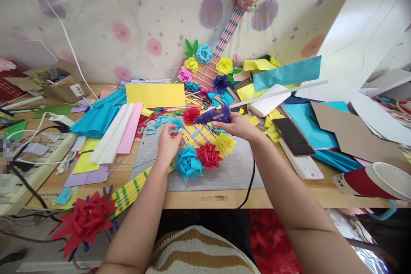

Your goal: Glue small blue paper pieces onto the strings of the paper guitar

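In my right hand [239, 126] is a purple hot glue gun [213, 114], its nozzle pointing left. A long pale glue stick [282, 92] juts from its back. The fingers of my left hand [170, 142] are pinched at a small blue paper flower [176, 122], partly hidden by them. Beneath my hands lies a yellow paper guitar [130, 192], its neck running to the lower left. On its body sit a red flower [192, 115], a large blue flower [189, 162], another red flower [208, 156] and a yellow flower [226, 144].
A grey cutting mat [239, 171] lies under the guitar body. A pink paper guitar [224, 36] leans on the back wall. Crepe paper [96, 117] is piled left. To the right are a phone [293, 136] and a cup [374, 181] near the table edge. A black cord [252, 182] hangs over the front.
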Available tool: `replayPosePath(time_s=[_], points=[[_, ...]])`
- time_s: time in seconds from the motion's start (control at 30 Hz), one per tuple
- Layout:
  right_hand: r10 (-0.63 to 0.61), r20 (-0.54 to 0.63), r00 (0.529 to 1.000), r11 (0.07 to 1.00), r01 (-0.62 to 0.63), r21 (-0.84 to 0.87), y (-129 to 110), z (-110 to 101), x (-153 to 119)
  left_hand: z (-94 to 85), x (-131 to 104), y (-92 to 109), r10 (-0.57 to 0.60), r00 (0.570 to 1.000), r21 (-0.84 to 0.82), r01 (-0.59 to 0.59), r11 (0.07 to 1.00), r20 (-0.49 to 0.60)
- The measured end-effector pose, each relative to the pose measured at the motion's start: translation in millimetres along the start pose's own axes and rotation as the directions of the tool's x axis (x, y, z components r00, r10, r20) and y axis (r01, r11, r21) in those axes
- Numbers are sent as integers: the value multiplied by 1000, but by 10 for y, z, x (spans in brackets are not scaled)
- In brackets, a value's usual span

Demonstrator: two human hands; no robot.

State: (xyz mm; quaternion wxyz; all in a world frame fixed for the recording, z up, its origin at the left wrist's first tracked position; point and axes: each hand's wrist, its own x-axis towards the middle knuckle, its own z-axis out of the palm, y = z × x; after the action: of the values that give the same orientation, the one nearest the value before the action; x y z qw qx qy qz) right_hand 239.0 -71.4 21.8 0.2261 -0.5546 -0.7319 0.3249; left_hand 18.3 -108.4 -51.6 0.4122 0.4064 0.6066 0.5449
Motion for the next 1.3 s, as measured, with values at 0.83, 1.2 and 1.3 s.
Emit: replayPosePath(time_s=[0.83, 1.2, 1.3], points=[[-98, 43, 994, 983, 104, -150, 26, 185, 124, 5, -22, -56, 91, 995, 59, -94, 994, 47], [-89, 54, 995, 983, 96, -155, -29, 185, 145, 5, -25, -42, 73, 996, 45, -75, 996, 58], [-71, 52, 996, 982, 79, -174, -59, 186, 152, 5, -22, -41, 68, 996, 39, -70, 997, 58]])
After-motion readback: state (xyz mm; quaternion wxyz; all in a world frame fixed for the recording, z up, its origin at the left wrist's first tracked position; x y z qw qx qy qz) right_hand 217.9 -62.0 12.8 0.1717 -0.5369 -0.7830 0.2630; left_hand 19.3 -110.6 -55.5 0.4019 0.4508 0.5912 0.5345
